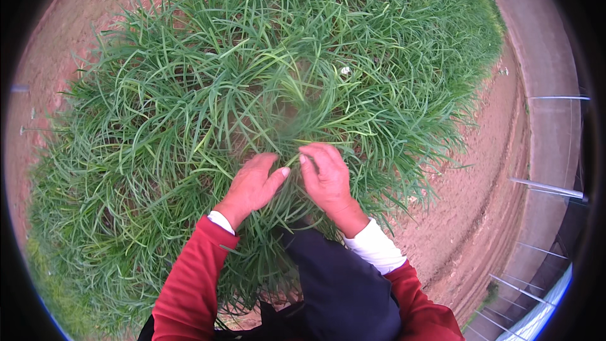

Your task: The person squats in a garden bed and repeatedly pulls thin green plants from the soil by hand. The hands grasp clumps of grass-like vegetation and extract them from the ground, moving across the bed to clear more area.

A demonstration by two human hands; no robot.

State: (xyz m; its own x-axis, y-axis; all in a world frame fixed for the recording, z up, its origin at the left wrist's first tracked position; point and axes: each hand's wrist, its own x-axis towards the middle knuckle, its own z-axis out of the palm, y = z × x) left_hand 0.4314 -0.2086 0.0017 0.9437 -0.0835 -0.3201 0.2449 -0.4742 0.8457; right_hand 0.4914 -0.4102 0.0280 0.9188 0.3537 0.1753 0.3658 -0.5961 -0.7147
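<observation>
Long, narrow green leaves of a grass-like crop point(189, 90) spread over most of the head view. My left hand point(255, 182) reaches into them at the centre, thumb apart from the other fingers, whose tips are hidden or blurred. Close to its right, my right hand point(326, 175) has its fingers curled, with thin leaves at the fingertips; whether it grips them I cannot tell. Just beyond both hands the leaves are blurred over a patch of brown soil. A small white flower head point(345, 71) stands among the leaves farther up.
Bare reddish soil point(473, 194) borders the crop at the right, and more lies at the left. A paved path point(544, 57) curves beyond it. Metal poles point(549, 188) stand at the right edge. My knee in dark trousers point(341, 274) is just below the right hand.
</observation>
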